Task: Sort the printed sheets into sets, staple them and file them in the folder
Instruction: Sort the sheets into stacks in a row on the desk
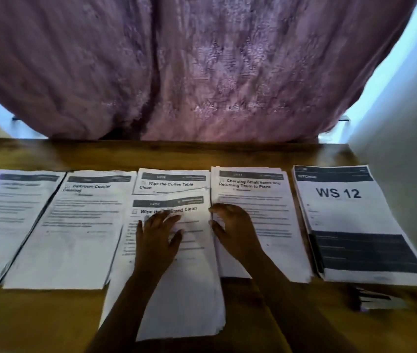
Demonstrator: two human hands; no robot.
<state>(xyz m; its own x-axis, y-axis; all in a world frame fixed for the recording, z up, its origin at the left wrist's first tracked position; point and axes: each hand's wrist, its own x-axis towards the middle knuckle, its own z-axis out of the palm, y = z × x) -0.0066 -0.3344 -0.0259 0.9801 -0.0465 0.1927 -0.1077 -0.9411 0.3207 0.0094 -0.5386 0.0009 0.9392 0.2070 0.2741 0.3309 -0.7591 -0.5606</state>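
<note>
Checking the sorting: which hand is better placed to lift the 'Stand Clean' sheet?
Likely right: the right hand sits at the edge of the white printed sheet; the left hand lies flat on it.

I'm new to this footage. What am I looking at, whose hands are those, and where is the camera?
No machine here: a person works with bare hands, and the single picture comes from a camera worn on their head, looking down. On the wooden table lie piles of printed sheets in a row, before a purple curtain. The left hand rests flat on the middle pile. The right hand touches that pile's right edge, fingers curved; whether it pinches a sheet is unclear.
</note>
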